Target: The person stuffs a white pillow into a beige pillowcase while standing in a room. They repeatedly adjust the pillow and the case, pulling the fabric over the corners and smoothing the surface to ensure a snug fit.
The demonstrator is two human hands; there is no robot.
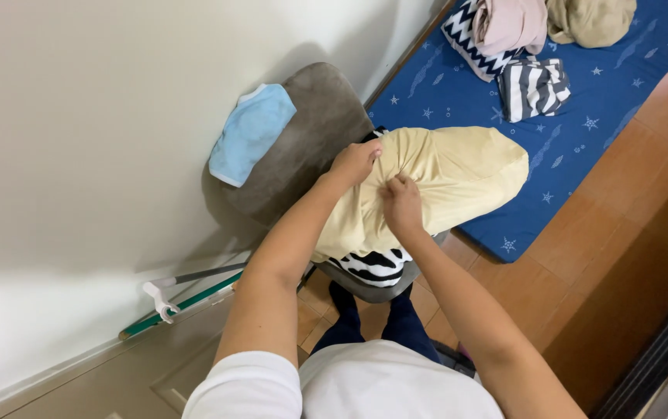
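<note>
A pale yellow pillowcase covers a pillow that rests on a grey chair in front of me. My left hand pinches the yellow cloth near its upper left edge. My right hand grips a bunch of the same cloth just below and to the right. A black and white striped cloth shows from under the near end of the yellow cover, on the chair seat.
A light blue garment hangs over the chair back by the white wall. A blue star-patterned mattress on the wooden floor holds a striped folded cloth and piled clothes. A green-handled mop leans at the wall base.
</note>
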